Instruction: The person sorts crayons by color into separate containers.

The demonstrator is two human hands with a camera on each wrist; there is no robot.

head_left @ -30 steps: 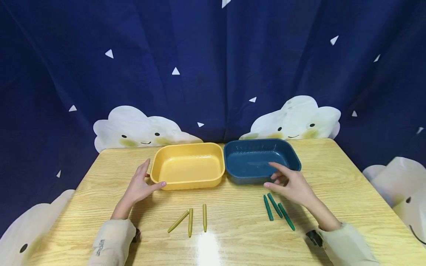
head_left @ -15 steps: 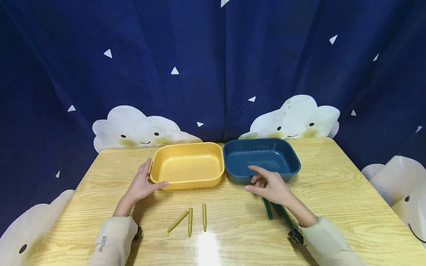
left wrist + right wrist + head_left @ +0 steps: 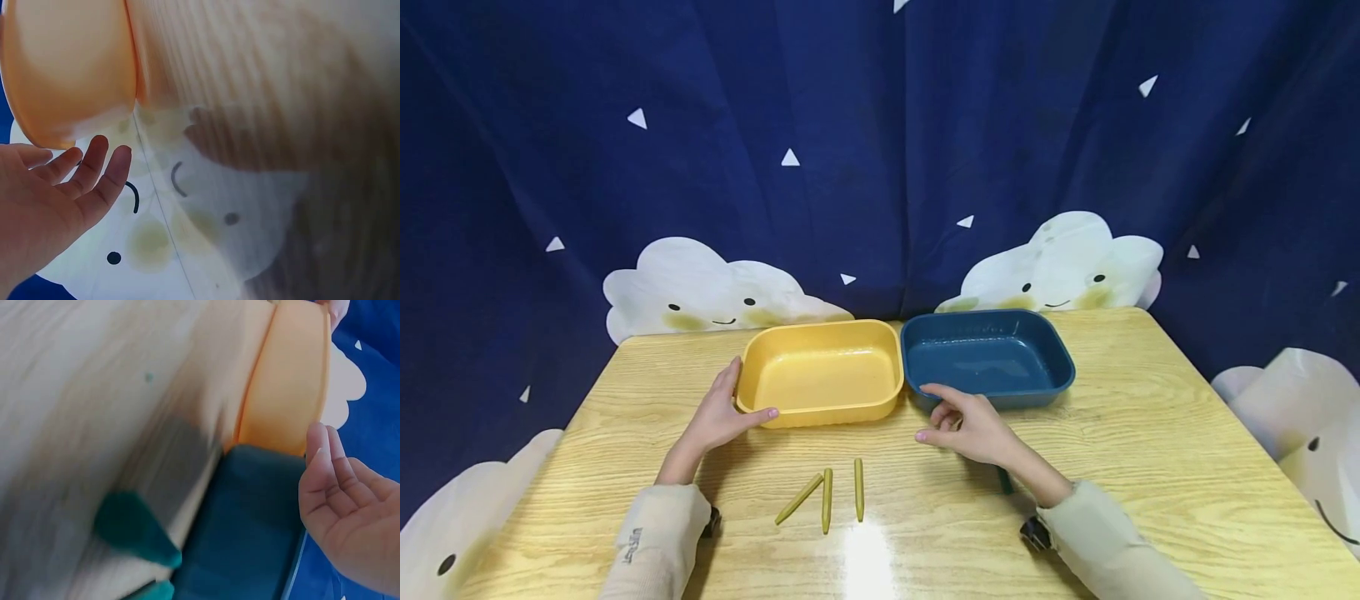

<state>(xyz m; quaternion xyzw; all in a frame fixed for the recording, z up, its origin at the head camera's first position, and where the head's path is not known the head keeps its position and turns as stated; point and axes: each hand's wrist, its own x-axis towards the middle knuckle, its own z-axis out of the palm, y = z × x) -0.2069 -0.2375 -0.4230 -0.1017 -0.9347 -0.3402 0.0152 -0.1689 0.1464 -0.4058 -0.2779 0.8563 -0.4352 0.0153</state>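
My left hand [image 3: 715, 421] is at the near left corner of a yellow plastic box [image 3: 820, 375], its thumb at the front rim and its fingers along the left side. In the left wrist view those fingers are spread and relaxed. My right hand [image 3: 966, 425] hovers before the front left corner of a dark blue box [image 3: 992, 367], index finger extended and the others loosely bent, holding nothing. Three olive-yellow crayons [image 3: 859, 490] lie in front of the yellow box. Green crayons [image 3: 134, 528] lie under my right forearm, mostly hidden in the head view.
Both boxes stand side by side on a light wooden table [image 3: 1150, 433], near its back edge. Behind it hangs a dark blue curtain [image 3: 850, 167] printed with clouds and white triangles.
My right hand has moved left along the front of the blue box, and its forearm now covers most of the green crayons. My left hand has barely shifted.
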